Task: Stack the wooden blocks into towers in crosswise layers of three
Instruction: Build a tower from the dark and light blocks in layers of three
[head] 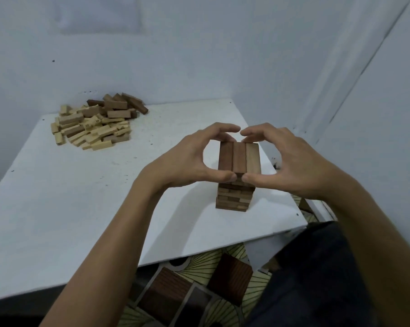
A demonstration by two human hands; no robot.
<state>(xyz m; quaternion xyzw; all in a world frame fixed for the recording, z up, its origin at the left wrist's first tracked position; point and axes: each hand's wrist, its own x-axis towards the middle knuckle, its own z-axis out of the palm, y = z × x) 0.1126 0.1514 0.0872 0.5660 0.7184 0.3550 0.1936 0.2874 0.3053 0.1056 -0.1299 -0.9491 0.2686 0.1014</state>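
Wooden blocks (234, 197) are standing stacked in crosswise layers of three, several layers high, near the right front part of the white table (81, 197). We are cupping their top layer (239, 158) with both hands; it is three brown blocks lying side by side, their long sides running away from us.

Our left hand (189, 161) is curving round from the left, its thumb pressing the near end of the layer and its fingers bending over the far end. Our right hand (286, 166) is mirroring it from the right, thumb on the near end and fingers bent over the far end. The two thumb tips are almost meeting at the middle block's near face, and the index fingertips are coming close together, not touching, above the far edge. Each grip is therefore narrow, pinching the top layer lengthwise between thumb and fingers.

A loose pile of blocks (95, 121) is lying well apart at the table's far left, close to the wall (199, 55), pale ones toward the front and darker brown ones behind. Below the table's near edge a patterned floor (199, 291) and a dark trouser leg (317, 267) are showing.
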